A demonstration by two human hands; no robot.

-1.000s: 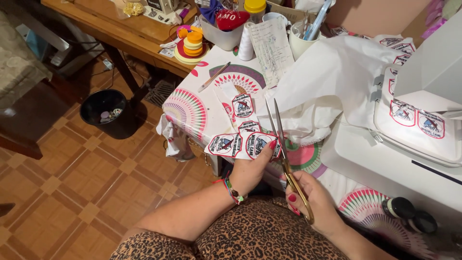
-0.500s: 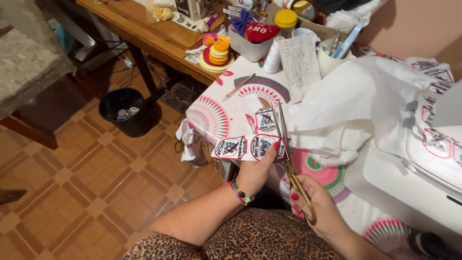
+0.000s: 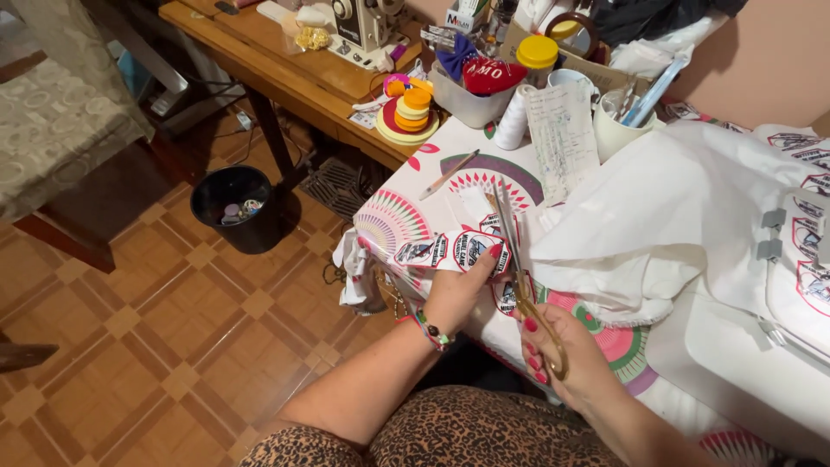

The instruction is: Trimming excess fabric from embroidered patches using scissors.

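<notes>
1. Left hand pinching a strip of printed badge patches, thumb on top, remaining fingers hidden beneath the fabric.
2. Right hand wrapped through the gold handles of the scissors, blades slightly parted beside the strip's right end; exact cutting line hard to make out.
3. Strip held just above the patterned cloth on the surface, near its front-left corner.
4. White fabric heaped to the right, covering much of the surface; its far edge cut off by the frame.
5. Black bin on the floor, contents too small to tell.
</notes>
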